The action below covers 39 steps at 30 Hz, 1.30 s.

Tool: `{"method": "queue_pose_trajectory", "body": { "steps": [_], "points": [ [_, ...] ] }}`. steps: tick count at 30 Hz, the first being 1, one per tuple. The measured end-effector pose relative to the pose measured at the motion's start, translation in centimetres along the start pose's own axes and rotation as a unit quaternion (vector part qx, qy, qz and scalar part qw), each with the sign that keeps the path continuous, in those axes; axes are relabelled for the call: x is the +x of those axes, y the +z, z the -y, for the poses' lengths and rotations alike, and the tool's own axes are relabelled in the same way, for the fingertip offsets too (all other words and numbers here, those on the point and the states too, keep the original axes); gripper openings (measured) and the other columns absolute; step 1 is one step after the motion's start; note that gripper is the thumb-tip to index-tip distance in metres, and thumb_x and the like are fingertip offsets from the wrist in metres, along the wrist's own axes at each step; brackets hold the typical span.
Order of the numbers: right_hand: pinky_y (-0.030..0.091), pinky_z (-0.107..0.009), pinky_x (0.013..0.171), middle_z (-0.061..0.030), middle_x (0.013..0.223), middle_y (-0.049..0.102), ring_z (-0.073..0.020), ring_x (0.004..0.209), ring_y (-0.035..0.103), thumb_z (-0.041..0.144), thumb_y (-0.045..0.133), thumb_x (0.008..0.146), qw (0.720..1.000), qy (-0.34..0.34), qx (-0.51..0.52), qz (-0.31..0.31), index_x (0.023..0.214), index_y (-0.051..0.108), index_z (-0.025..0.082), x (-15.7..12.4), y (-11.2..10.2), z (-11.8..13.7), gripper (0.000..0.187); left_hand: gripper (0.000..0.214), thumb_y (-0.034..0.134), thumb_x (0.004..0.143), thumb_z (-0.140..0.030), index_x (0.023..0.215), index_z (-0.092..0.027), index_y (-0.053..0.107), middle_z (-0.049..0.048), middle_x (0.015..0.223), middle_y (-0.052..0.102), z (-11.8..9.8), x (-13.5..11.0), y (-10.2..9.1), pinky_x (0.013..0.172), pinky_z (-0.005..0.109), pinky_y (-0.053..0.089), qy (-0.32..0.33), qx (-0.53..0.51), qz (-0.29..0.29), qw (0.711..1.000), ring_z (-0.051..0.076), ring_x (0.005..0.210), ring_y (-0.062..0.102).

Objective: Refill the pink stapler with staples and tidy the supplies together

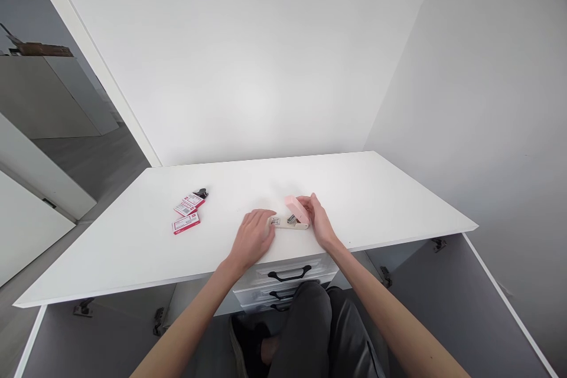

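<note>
Nearest: legs in dark grey trousers (305, 331), bottom of view, right up against the cabinet. Behind everything, plain white wall (266, 71). White worktop (376, 201) runs full width in front of it. Under its near edge, around the middle, white drawers (254, 276) with black handles; top handle (290, 274) sits just left of the right forearm.

Hands next, both over the middle of the worktop. Left hand (252, 237): palm down, thumb and fingers closed around the left end of the stapler's base. Right hand (319, 221): fingers bent against the hinge end and raised top; its far side is hidden, can't tell if it's a firm grip.

Stapler (302, 226) lies between them: cream base down on the worktop, pink top tilted up, hinge on the right, metal part showing in the gap.

Left of the hands: red-and-white boxes (186, 223), the far ones overlapping. Small dark object (202, 193) touches or sits just beyond them; type unclear.
</note>
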State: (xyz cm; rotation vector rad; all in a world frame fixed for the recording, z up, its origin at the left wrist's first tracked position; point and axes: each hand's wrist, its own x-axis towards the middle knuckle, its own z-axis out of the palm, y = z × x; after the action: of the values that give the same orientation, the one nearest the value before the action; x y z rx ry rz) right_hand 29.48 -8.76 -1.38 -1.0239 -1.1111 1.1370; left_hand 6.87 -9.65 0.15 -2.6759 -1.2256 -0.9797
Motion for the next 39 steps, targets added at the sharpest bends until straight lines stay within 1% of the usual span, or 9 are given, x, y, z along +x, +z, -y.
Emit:
{"method": "queue_pose_trajectory", "body": {
  "steps": [5, 8, 14, 21, 26, 29, 32, 35, 39],
  "points": [
    [0.051, -0.042, 0.101, -0.0071, 0.107, 0.072, -0.0292, 0.109, 0.069, 0.08, 0.039, 0.095, 0.998, 0.014, 0.017, -0.054, 0.105, 0.073, 0.026, 0.7, -0.3, -1.2, 0.064, 0.029, 0.05, 0.099, -0.028, 0.127, -0.023, 0.057, 0.0137, 0.128, 0.064, 4.7, -2.9, -4.2, 0.108, 0.054, 0.043, -0.094, 0.097, -0.077, 0.988, 0.034, 0.125, 0.056],
    [0.052, -0.044, 0.101, -0.0081, 0.106, 0.072, -0.0298, 0.109, 0.068, 0.079, 0.04, 0.095, 0.998, 0.007, 0.025, -0.063, 0.104, 0.071, 0.026, 0.8, -0.5, -1.6, 0.062, 0.04, 0.051, 0.098, -0.037, 0.131, -0.015, 0.058, 0.0211, 0.134, 0.055, 7.3, -5.3, -7.0, 0.108, 0.06, 0.041, -0.197, 0.193, -0.098, 0.956, 0.04, 0.128, 0.048],
    [0.051, -0.047, 0.107, -0.0109, 0.113, 0.07, -0.0291, 0.115, 0.065, 0.072, 0.043, 0.096, 0.986, -0.01, 0.054, -0.154, 0.099, 0.069, 0.025, 0.7, -0.6, -1.8, 0.054, 0.061, 0.047, 0.096, -0.052, 0.137, -0.009, 0.06, 0.0272, 0.143, 0.046, 9.7, -8.9, -9.5, 0.107, 0.064, 0.037, -0.332, 0.261, -0.037, 0.906, 0.047, 0.136, 0.037],
    [0.051, -0.042, 0.104, -0.0073, 0.115, 0.064, -0.0224, 0.11, 0.063, 0.049, 0.047, 0.094, 0.94, -0.009, 0.127, -0.315, 0.102, 0.064, 0.021, -2.2, -1.1, -0.7, 0.033, 0.055, 0.044, 0.097, -0.055, 0.134, -0.017, 0.061, 0.0187, 0.139, 0.063, 10.3, -9.1, -10.0, 0.11, 0.057, 0.041, -0.289, 0.151, 0.017, 0.945, 0.039, 0.135, 0.05],
    [0.046, -0.043, 0.102, -0.0071, 0.12, 0.061, -0.0235, 0.111, 0.059, 0.047, 0.042, 0.101, 0.933, -0.064, -0.02, -0.354, 0.105, 0.062, 0.024, -6.1, -1.3, 1.0, 0.031, 0.056, 0.052, 0.094, -0.065, 0.128, -0.022, 0.063, 0.0128, 0.133, 0.069, 9.3, -8.7, -10.1, 0.109, 0.05, 0.047, -0.266, 0.012, 0.027, 0.964, 0.035, 0.127, 0.061],
    [0.045, -0.041, 0.098, -0.0064, 0.112, 0.06, -0.0231, 0.109, 0.058, 0.04, 0.043, 0.104, 0.937, -0.168, -0.11, -0.286, 0.104, 0.063, 0.025, -8.1, -0.3, 2.3, 0.025, 0.059, 0.059, 0.09, -0.068, 0.132, -0.026, 0.061, 0.0098, 0.136, 0.069, 7.4, -7.9, -10.0, 0.106, 0.047, 0.05, -0.313, -0.11, 0.028, 0.943, 0.032, 0.124, 0.064],
    [0.049, -0.039, 0.091, -0.0065, 0.103, 0.062, -0.0226, 0.103, 0.061, 0.031, 0.044, 0.106, 0.953, -0.234, -0.167, -0.096, 0.096, 0.065, 0.025, -9.2, 1.6, 3.1, 0.024, 0.061, 0.061, 0.092, -0.068, 0.137, -0.028, 0.057, 0.01, 0.135, 0.07, 5.3, -6.7, -9.7, 0.109, 0.047, 0.049, -0.345, -0.276, 0.025, 0.897, 0.03, 0.125, 0.066],
    [0.053, -0.037, 0.087, -0.0096, 0.118, 0.062, -0.0231, 0.11, 0.062, 0.025, 0.048, 0.104, 0.952, -0.24, -0.187, 0.033, 0.098, 0.068, 0.025, -9.4, 3.8, 3.2, 0.022, 0.063, 0.065, 0.09, -0.067, 0.138, -0.026, 0.056, 0.0114, 0.136, 0.07, 3.7, -5.5, -9.1, 0.114, 0.049, 0.046, -0.338, -0.389, 0.043, 0.856, 0.03, 0.124, 0.067],
    [0.056, -0.035, 0.08, -0.0101, 0.137, 0.059, -0.0175, 0.092, 0.065, 0.019, 0.057, 0.098, 0.95, -0.233, -0.18, 0.109, 0.102, 0.068, 0.025, -8.5, 6.1, 2.9, 0.014, 0.061, 0.076, 0.084, -0.06, 0.132, -0.028, 0.058, 0.0095, 0.133, 0.072, 3.2, -4.9, -8.3, 0.114, 0.05, 0.047, -0.317, -0.416, 0.059, 0.85, 0.03, 0.129, 0.064]
  ]
}}
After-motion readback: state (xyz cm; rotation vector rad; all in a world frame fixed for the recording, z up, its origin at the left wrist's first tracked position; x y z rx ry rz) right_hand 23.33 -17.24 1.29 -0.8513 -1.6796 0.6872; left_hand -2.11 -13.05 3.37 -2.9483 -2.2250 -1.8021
